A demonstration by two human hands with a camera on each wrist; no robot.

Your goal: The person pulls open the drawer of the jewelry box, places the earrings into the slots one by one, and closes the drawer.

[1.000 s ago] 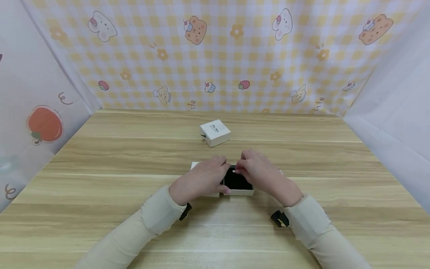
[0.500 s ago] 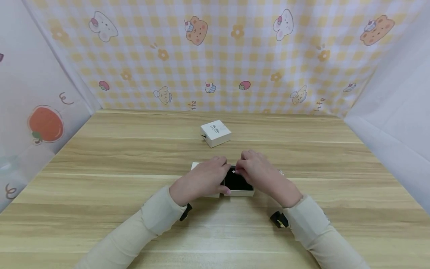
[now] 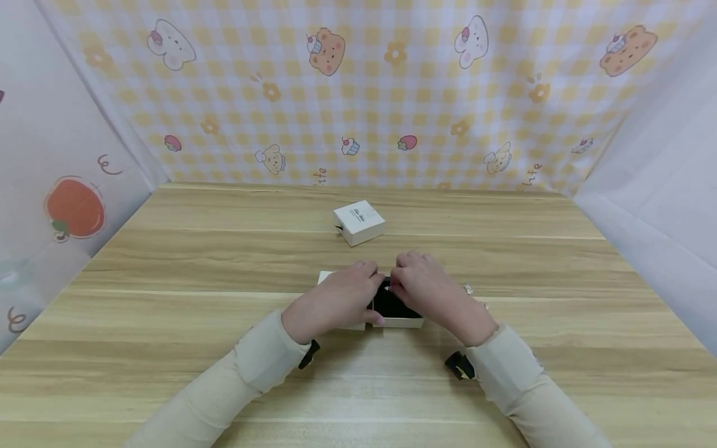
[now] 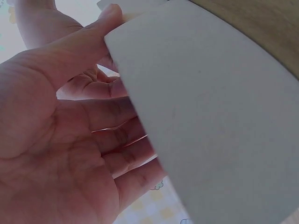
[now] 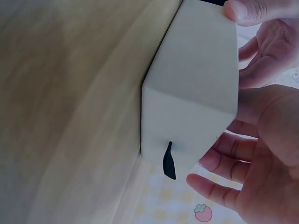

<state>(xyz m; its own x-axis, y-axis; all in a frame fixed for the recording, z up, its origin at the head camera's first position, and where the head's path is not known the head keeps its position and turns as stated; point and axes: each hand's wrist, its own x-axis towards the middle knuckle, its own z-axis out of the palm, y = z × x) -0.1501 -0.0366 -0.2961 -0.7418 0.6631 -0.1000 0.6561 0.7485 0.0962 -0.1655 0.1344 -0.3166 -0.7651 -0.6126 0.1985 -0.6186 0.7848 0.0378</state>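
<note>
A white drawer-style jewellery box stands with its black-lined drawer (image 3: 396,305) pulled out to the right of its white sleeve (image 3: 326,275). My left hand (image 3: 338,295) grips the box where sleeve and drawer meet, thumb on the near side and fingers on the far side. At the drawer's far left part, my right hand (image 3: 428,289) pinches a small shiny piece of jewellery (image 3: 387,288) against the black lining; its exact kind is too small to tell. In the right wrist view, the drawer's end wall (image 5: 187,126) bears a black pull tab (image 5: 169,161).
A second white box (image 3: 359,222) with dark lettering sits farther back on the wooden table (image 3: 168,261). Small shiny pieces (image 3: 468,289) lie just right of my right hand. A yellow checked curtain (image 3: 358,93) hangs behind the table.
My right hand has shifted slightly left and toward me, and the shiny piece at its fingertips sits a little farther left. More small pieces show beside the right wrist. The left hand stays put.
</note>
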